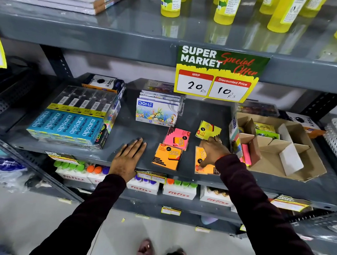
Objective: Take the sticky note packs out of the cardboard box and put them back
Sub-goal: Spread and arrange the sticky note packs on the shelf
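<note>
Plainly mid-task, head view only. Four sticky note packs lie out on the grey shelf [140, 125], centre of frame: a pink pack [177, 138], an orange pack [167, 156] just below it and touching or overlapping its lower edge, a yellow pack [208, 129] right of the pink one and apart from it, and a second orange pack [204, 162] at lower centre-right. They sit loosely in two short columns, probably laid flat near the shelf's front so they stay within reach before going back.

Cardboard box [292, 154] stands at right of frame, open, with card dividers. At least one pink pack [246, 154] stands on edge in its near-left compartment; yellow and green items show in a rear compartment, too small to identify.

Right hand [213, 149]: palm down over the second orange pack, fingers curled. A fingertip presses its lower left corner and the hand covers its upper right part. Grip partly closed, resting on the pack; whether it pinches an edge I cannot tell. The pack lies on the shelf, not lifted.

Left hand [129, 156]: flat, fingers extended together, palm on bare shelf left of the packs. Holds nothing; likely bracing.
</note>
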The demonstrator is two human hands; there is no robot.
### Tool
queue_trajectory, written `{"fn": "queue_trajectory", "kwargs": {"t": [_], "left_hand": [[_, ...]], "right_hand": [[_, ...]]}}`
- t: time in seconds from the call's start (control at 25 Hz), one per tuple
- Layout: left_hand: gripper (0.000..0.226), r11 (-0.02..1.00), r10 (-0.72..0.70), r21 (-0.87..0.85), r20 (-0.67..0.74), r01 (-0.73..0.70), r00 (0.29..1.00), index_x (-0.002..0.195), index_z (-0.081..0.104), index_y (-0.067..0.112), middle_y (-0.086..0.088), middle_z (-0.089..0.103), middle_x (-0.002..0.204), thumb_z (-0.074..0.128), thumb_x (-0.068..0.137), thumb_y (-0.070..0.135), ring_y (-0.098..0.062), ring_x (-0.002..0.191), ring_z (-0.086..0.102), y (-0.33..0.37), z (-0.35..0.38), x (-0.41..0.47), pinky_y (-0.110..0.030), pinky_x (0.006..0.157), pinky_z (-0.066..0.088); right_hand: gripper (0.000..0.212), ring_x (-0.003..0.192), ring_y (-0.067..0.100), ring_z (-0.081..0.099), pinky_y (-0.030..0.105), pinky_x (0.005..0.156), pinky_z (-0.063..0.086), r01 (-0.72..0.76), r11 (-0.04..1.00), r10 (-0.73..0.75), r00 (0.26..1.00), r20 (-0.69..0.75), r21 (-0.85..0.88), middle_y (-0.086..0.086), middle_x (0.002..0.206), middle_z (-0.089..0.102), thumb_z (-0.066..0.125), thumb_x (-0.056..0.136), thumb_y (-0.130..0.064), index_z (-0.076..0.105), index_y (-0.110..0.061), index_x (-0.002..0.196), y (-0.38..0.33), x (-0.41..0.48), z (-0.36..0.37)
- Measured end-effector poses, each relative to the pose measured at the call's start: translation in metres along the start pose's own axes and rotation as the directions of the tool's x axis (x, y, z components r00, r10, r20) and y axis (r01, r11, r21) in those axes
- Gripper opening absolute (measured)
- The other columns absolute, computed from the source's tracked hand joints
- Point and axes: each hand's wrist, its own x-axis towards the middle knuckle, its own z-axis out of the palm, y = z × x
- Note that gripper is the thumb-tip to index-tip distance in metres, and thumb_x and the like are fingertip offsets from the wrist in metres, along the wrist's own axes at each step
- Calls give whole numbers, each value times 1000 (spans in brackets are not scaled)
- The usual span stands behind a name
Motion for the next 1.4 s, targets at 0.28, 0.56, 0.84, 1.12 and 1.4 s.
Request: {"fn": "queue_trajectory", "kwargs": {"t": [0.28, 0.56, 0.84, 1.12, 1.4], "left_hand": [[89, 996, 20, -78, -136, -31, 991, 145, 23, 13, -10, 29, 154, 61, 69, -12, -25, 139, 34, 2, -3, -3, -43, 114, 27], [95, 999, -5, -40, -45, 3, 999, 148, 5, 18, -4, 11, 159, 62, 74, -2, -19, 145, 17, 2, -2, -1, -37, 119, 14], [104, 1000, 2, -6, 10, -2, 1000, 148, 1, 18, -2, 4, 160, 66, 68, 4, -19, 147, 10, -1, 1, 0, -38, 120, 14], [108, 1000, 0, 10, 47, 0, 999, 147, -3, 18, -3, 2, 160, 72, 70, 13, -20, 147, 7, -1, -1, 0, -39, 121, 14], [103, 1000, 7, 9, 31, -7, 999, 147, -6, 18, -3, 0, 161, 63, 71, 2, -20, 147, 5, -1, 0, 1, -39, 121, 12]], "right_hand": [[26, 111, 33, 60, 34, 83, 45, 188, 942, -137, 972, -191, 280, 20, 121, 64, 46, 94, -1, 61, -2, 116, -41, 1, -24], [40, 126, 31, 44, 39, 106, 39, 259, 952, -193, 922, -336, 164, 12, 136, 49, 40, 99, -9, 46, -9, 138, -89, 12, 18], [85, 137, 25, 32, 43, 111, 35, 310, 948, -274, 904, -327, 64, 5, 148, 39, 53, 80, -68, 37, -14, 143, -70, 0, 54], [91, 125, 26, 43, 42, 104, 39, 210, 975, -161, 888, -430, 69, 7, 135, 47, 48, 71, -79, 44, -15, 136, -73, 4, 68], [97, 130, 26, 40, 40, 110, 37, 212, 976, -178, 903, -390, 45, 7, 141, 45, 51, 69, -79, 42, -11, 138, -70, 8, 62]]}}
